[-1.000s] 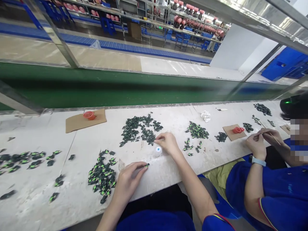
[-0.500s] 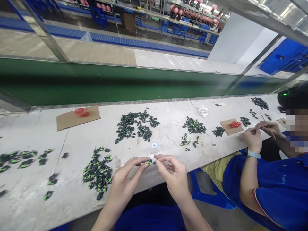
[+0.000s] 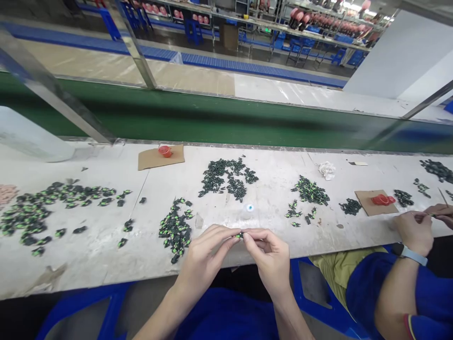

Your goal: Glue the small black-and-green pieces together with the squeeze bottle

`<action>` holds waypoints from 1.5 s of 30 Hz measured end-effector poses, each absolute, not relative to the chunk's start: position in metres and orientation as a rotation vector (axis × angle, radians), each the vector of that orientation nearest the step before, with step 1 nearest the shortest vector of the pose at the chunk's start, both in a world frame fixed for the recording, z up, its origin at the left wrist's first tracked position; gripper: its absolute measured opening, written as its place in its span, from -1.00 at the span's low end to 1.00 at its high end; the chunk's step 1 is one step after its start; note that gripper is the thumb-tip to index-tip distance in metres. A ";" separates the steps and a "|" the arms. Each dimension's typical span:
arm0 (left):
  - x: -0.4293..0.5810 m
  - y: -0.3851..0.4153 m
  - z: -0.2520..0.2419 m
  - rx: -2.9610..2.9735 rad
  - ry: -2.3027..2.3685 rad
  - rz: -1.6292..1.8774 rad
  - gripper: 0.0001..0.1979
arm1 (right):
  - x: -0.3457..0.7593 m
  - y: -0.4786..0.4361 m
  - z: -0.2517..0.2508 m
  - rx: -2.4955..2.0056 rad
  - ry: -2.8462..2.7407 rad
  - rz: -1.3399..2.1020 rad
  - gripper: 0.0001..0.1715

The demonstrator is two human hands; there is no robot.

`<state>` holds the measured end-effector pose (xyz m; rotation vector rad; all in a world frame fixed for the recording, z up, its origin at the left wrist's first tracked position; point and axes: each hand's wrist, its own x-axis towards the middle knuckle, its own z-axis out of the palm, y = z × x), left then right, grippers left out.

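Black-and-green piece sitting in two hands

Left hand and right hand are pinching it from both sides, barely open, near the white round thing; it is looking tiny, dark and bright green

Those small dark pieces look like matt plastic tbh, and the worktop is pretty scuffed and dull. Red cup looks like shiny plastic on matt cardboard, the frame post is glossy metal, and that white wad seems crumpled paper.
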<state>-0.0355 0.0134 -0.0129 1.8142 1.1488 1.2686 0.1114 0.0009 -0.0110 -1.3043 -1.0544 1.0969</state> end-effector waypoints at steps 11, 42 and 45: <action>-0.035 0.012 -0.009 1.562 1.208 1.148 -0.88 | 0.111 0.001 -0.024 -1.187 -1.159 0.896 -0.97; -0.017 0.013 -0.027 1.233 1.245 1.047 -0.88 | 0.141 0.016 -0.033 -0.981 -1.736 0.740 -0.80; -0.014 0.014 -0.030 1.331 1.203 1.025 -0.55 | 0.159 0.019 -0.028 -1.048 -1.797 0.613 -0.82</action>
